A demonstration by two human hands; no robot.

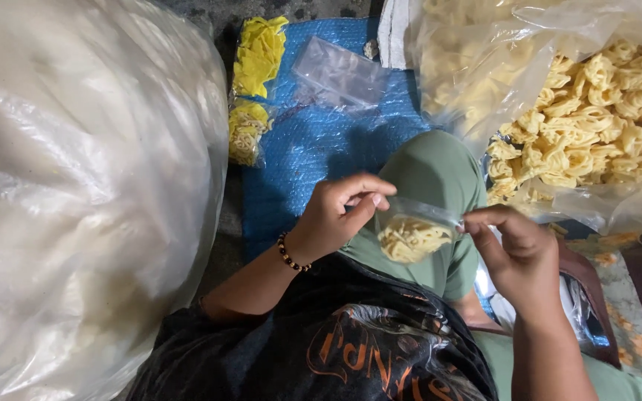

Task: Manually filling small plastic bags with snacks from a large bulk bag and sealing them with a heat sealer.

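Left hand (336, 215): thumb and forefinger pinched narrow on the left top corner of a small clear pouch (415, 230).
Right hand (518, 249): fingertips pinched on the right top corner, same pouch stretched level between both hands.
Pouch contents: small portion of pale yellow lattice crackers (412, 239), sagging in the lower half, just below the fingers.
Handling note, as judgement: keep the mouth taut and level, crackers settled clear of the top strip.
Beyond the right fingers: large open bag of the same crackers (603, 119).
Beyond the left fingers: blue woven sheet (313, 148), empty clear pouch (339, 74), two filled yellow packets (250, 96).
Far left: bulky white plastic sack (83, 186).
Beneath: green-trousered knee (436, 174).
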